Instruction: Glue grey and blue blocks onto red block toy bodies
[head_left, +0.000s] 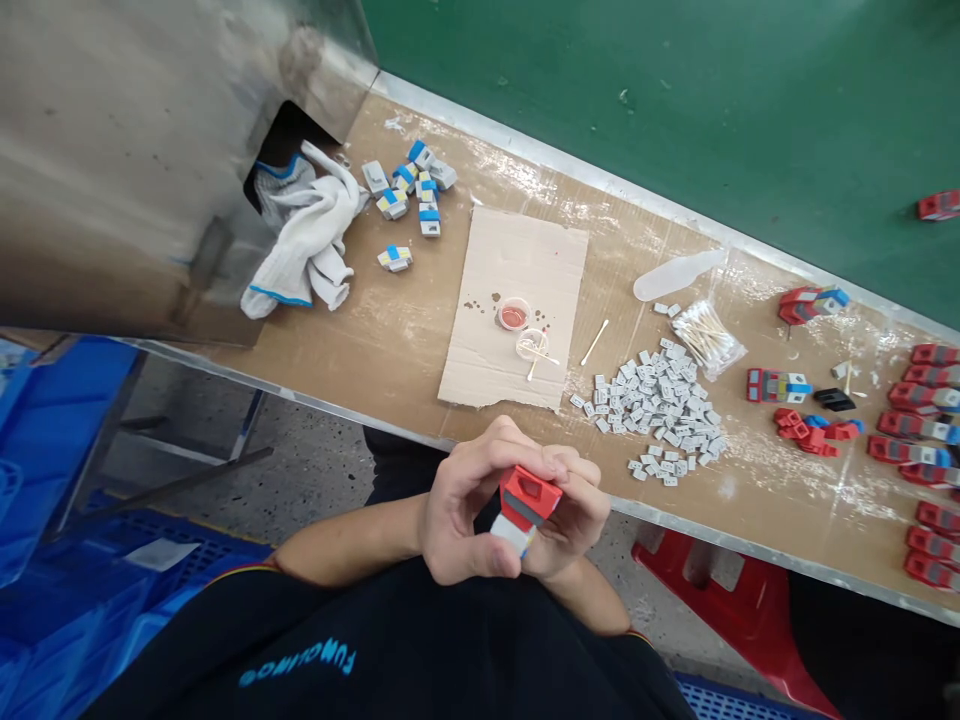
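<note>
Both my hands hold one small toy vehicle (pixel 527 500), red and dark grey at one end and white at the other, in front of my chest. My left hand (pixel 469 510) wraps round it, thumb along the white end. Around the far side curl the fingers of my right hand (pixel 577 510), touching the red part. Just beyond the table edge lies a cardboard sheet (pixel 517 250) bearing a cup of red liquid (pixel 514 315) and a second clear cup (pixel 531 345) with cotton swabs across it. A heap of small grey plastic pieces (pixel 664 400) spreads to the right.
White gloves (pixel 311 235) lie beside a metal housing (pixel 150 150) at left, near several white-and-blue toy parts (pixel 405 180). Right of the cardboard are a loose swab (pixel 594 342), a swab pack (pixel 707 338) and a translucent bottle (pixel 679 275). Several red toy vehicles (pixel 911 420) line the far right.
</note>
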